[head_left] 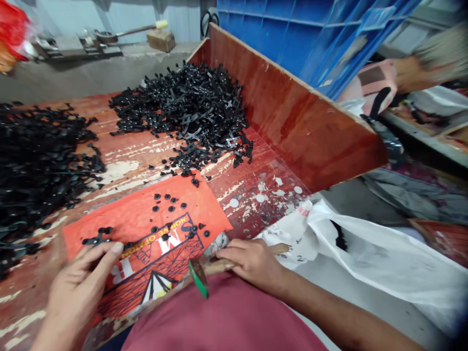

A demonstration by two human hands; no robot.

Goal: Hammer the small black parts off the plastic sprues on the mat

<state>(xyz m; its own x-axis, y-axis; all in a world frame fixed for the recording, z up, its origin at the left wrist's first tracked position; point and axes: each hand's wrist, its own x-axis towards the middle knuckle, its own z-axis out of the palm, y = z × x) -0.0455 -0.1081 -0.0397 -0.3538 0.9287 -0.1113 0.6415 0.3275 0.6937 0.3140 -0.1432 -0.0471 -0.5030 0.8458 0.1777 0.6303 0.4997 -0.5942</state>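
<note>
My left hand [78,282] is over the left end of an orange printed sheet [204,204], thumb and forefinger closed on a small black plastic piece [98,238] with round knobs. Several loose black button-like caps [171,208] lie on the sheet's upper and right parts. Against the table's front edge, my right hand [252,263] is wrapped round the wooden handle of a hammer [219,266]. The hammer's head, green on its lower end, rests close to my maroon shirt.
Two heaps of black plastic parts lie on the worn red table: one heap [32,175] at left, another heap [197,107] at the back. A wooden side board [292,107] borders the right, with a blue crate [278,34] behind it. A co-worker's gloved hand [373,85] is at right.
</note>
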